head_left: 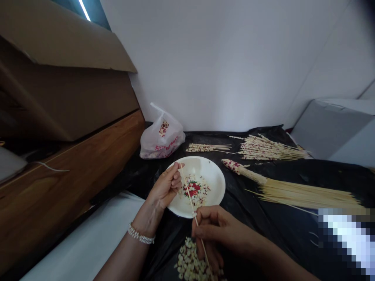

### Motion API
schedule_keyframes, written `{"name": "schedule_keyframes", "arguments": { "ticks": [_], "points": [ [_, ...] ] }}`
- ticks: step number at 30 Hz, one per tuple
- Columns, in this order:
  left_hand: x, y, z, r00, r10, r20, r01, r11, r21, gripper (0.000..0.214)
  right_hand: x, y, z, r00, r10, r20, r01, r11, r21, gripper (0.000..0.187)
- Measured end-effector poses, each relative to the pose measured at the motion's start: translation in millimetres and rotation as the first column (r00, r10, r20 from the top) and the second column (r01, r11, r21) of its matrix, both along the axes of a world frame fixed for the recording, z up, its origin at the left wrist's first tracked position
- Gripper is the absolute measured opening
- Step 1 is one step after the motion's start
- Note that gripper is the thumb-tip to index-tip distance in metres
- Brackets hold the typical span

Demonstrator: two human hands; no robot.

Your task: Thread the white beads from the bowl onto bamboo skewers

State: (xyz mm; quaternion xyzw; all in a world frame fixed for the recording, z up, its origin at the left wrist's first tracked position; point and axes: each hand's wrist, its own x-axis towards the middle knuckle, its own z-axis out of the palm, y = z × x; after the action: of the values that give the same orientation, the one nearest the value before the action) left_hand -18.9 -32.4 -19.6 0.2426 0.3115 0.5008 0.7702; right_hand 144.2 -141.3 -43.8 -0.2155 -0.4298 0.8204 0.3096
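Just starting one more: pinching a thin, nearly bare bamboo skewer [189, 195] above the white floral plate [218, 177], left hand [165, 187] fingers closed on its top, right hand [216, 230] fingers gripping lower, loaded skewers [269, 149] piled behind, bare sticks [307, 193] waiting.

Head cam (sole view) faces fwd/down, close above left hand [165, 188], right hand [217, 231].

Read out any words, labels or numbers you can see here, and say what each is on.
White plastic bag: red printing along its lower side, too blurred to read.
Plate: a red and green flower pattern only, no words.
Cardboard box, skewer: no text visible.
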Motion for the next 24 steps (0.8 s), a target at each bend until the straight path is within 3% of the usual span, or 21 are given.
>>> {"name": "schedule_keyframes", "arguments": {
  "ticks": [6,12,18,24],
  "points": [
    [-0.2,-1.1,3.4,0.999,-0.032,0.035,0.033,0.999,-0.029,0.024,1.1,1.9,0.2,1.0,-0.013,0.022,0.013,1.0,0.001,0.027],
    [1.9,-0.1,4.3,0.991,0.121,-0.062,-0.122,0.992,-0.01,0.016,-0.9,0.5,1.2,0.999,-0.004,0.039,0.005,1.0,-0.01,0.033],
    [0.8,0.3,6.2,0.993,0.105,0.052,-0.099,0.99,-0.101,0.01,-3.4,-1.5,-3.4,1.0,0.004,0.025,-0.003,1.0,-0.031,0.034],
    [1.9,-1.1,8.3,0.99,0.122,0.077,-0.113,0.987,-0.113,0.021,-2.8,-1.1,-0.6,0.998,-0.01,0.064,0.013,0.999,-0.05,0.033]
  ]
}}
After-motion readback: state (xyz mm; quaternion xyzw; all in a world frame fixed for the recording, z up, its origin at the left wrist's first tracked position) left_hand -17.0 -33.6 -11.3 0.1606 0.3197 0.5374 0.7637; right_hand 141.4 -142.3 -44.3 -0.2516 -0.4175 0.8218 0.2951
